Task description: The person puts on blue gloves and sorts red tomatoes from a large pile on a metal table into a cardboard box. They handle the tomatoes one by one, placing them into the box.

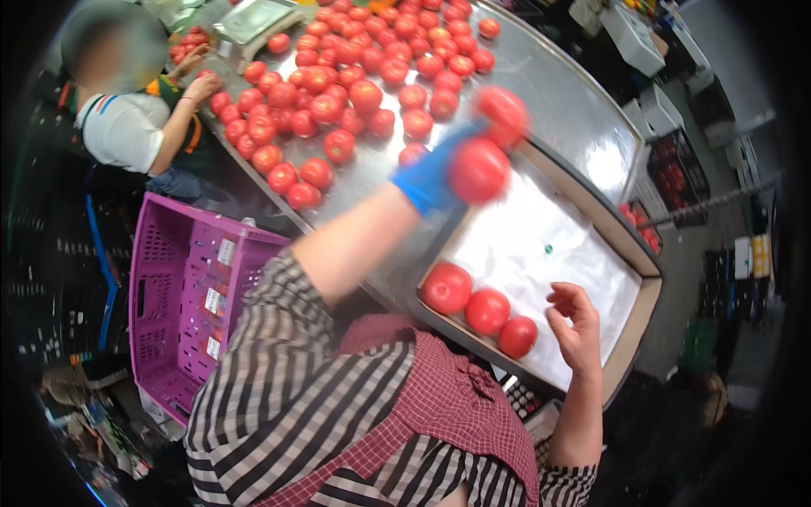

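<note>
My left hand (448, 158), in a blue glove, grips two red tomatoes (479, 171) above the far left corner of a shallow cardboard box (586, 234). Motion blurs this hand, and the tomatoes hide most of its fingers. White paper (526, 222) lines the box floor. Three large tomatoes (486, 312) sit in a row along the near left wall. Bare and empty, my right hand (575, 326) hovers over the paper to the right of that row, fingers apart and slightly curled. A small green bit (549, 249) lies on the lining.
Many loose tomatoes (326, 109) spread over the steel table (545, 76). A weighing scale (256, 25) stands at its far left. There, a co-worker's hand (203, 85) touches tomatoes. A purple plastic crate (158, 317) with labelled clear packs stands at my left. Dark crates (678, 174) sit beyond the table, right.
</note>
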Tool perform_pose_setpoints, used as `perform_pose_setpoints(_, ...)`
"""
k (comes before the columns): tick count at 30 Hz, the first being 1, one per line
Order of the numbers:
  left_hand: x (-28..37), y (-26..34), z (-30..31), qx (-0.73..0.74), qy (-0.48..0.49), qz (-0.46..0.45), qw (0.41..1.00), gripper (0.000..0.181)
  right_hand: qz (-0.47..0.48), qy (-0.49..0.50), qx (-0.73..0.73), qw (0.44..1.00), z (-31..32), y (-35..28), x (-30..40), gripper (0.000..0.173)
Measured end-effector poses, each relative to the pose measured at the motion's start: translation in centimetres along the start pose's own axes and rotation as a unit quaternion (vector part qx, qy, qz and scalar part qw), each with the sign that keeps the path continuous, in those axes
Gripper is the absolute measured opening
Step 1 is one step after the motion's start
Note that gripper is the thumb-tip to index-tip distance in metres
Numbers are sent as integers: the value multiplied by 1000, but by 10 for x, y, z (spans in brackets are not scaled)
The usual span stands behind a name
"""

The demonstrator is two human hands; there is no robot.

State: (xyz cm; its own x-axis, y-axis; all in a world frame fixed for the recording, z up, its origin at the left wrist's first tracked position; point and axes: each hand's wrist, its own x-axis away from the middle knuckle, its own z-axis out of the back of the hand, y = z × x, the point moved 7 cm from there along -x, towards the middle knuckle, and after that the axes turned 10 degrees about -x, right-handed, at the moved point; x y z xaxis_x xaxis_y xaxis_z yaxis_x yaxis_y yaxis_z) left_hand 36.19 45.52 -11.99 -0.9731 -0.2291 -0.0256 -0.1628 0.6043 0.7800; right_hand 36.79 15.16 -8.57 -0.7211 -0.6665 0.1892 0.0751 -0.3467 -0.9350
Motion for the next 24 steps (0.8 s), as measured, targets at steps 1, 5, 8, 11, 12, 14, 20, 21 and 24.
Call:
perform_pose_setpoints(1,-5,15,48,-8,37,-18,999,40,17,-21,17,999,-4,1,1,38)
perform_pose_setpoints(5,3,57,220,-154,180,-79,968,39,39,-120,124,984,-4,8,12,52)
perform_pose_setpoints(8,49,63,310,-17,374,-15,927,54,5,-184,135,974,-4,12,19,65)
perform_pose_setpoints(11,100,64,404,4,418,-30,908,69,23,-209,191,959,-12,10,23,70)
perform_pose_setpoints(12,117,59,422,3,449,-29,893,71,19,-214,211,954,-14,9,23,71)
perform_pose_setpoints(14,138,50,435,-89,542,-23,835,75,27,-218,233,947,-18,7,25,73)
perform_pose_setpoints(20,131,84,316,-554,651,-27,518,75,16,-233,193,953,-17,14,16,71)
perform_pose_setpoints(21,119,89,299,-587,564,-170,555,68,7,-228,172,958,-16,17,14,70)
perform_pose_setpoints(24,70,69,141,-426,372,-215,796,45,-52,-189,-31,980,-7,32,16,66)
